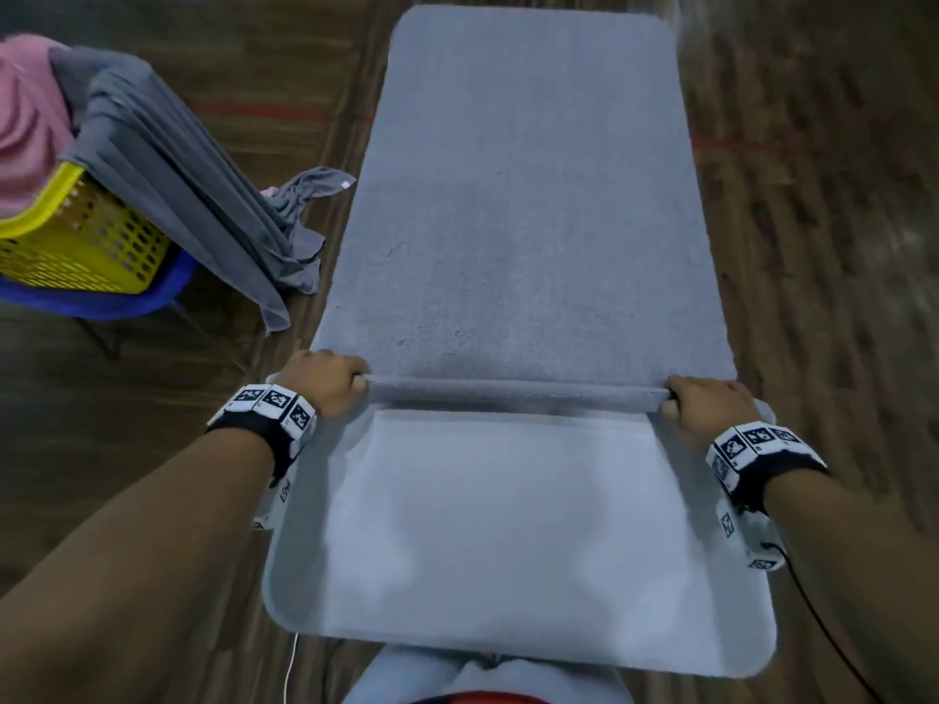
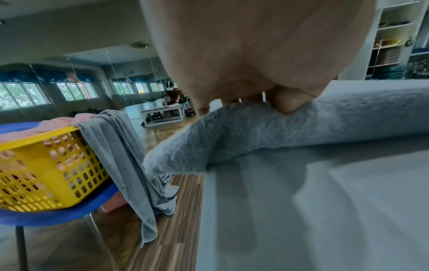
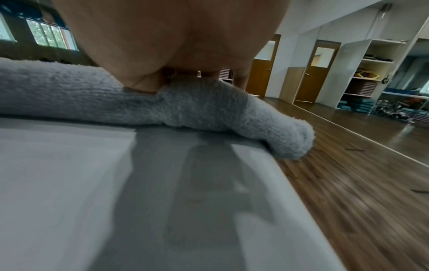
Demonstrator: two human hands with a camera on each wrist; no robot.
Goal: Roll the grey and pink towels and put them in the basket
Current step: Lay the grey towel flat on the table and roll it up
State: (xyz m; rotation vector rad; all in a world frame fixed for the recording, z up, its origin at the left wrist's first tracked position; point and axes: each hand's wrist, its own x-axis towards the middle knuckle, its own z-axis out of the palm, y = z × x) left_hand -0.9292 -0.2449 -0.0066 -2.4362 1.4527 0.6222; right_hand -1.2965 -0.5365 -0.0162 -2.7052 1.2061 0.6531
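Grey towel (image 1: 528, 195) is the biggest thing in front of me, spread flat down the length of the white table (image 1: 508, 525), its far end at the table's far edge and its near end already turned into a thin roll (image 1: 518, 391) that runs straight across. I judge it lies lengthwise so the roll can travel away from me in one run, with the whole flat stretch ahead as free room. Bare tabletop shows between the roll and my body. The towel's sides overhang the table slightly, so each roll end droops past the edge, as both wrist views show. To my left, well apart from the table, the yellow basket (image 1: 76, 241) sits on a blue chair (image 1: 127, 302), with a pink towel (image 1: 25, 119) heaped in it and another grey cloth (image 1: 203, 205) draped over its rim down toward the floor; reaching there looks unobstructed. My left hand (image 1: 325, 381) curls over the left end of the roll, thumb tucked under, and my right hand (image 1: 706, 398) grips the right end likewise, keeping the roll even. I reckon the rolling has barely begun.
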